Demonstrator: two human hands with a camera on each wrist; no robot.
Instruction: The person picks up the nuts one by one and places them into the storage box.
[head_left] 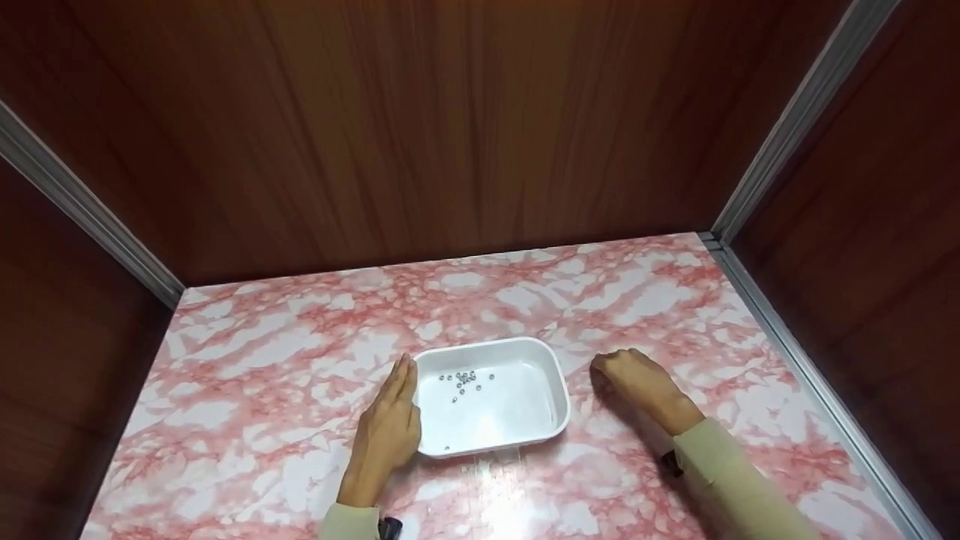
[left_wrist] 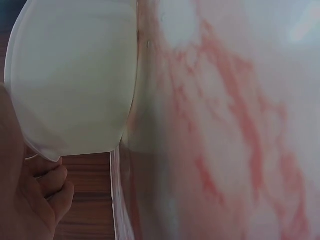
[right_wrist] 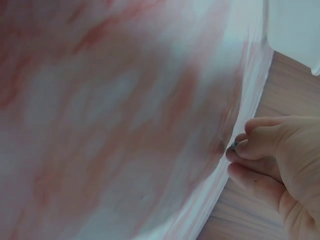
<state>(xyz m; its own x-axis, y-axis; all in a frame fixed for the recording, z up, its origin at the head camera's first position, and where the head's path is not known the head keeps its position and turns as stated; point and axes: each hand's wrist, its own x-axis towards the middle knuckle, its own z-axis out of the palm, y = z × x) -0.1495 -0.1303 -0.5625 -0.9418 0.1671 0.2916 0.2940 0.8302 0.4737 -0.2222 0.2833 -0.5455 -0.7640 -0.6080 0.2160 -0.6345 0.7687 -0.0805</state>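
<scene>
Pinching tiny bead [right_wrist: 234, 145], right hand [head_left: 634, 379]; bead barely discernible

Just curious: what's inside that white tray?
The white tray holds a loose cluster of small metal beads, plus one near its front wall. The near wall hides a thin strip of floor.

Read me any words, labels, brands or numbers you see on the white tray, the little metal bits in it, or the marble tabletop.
None: no readable text, brand, number or sign shows on the white tray, the small metal pieces or the pink marble tabletop in any view.
</scene>
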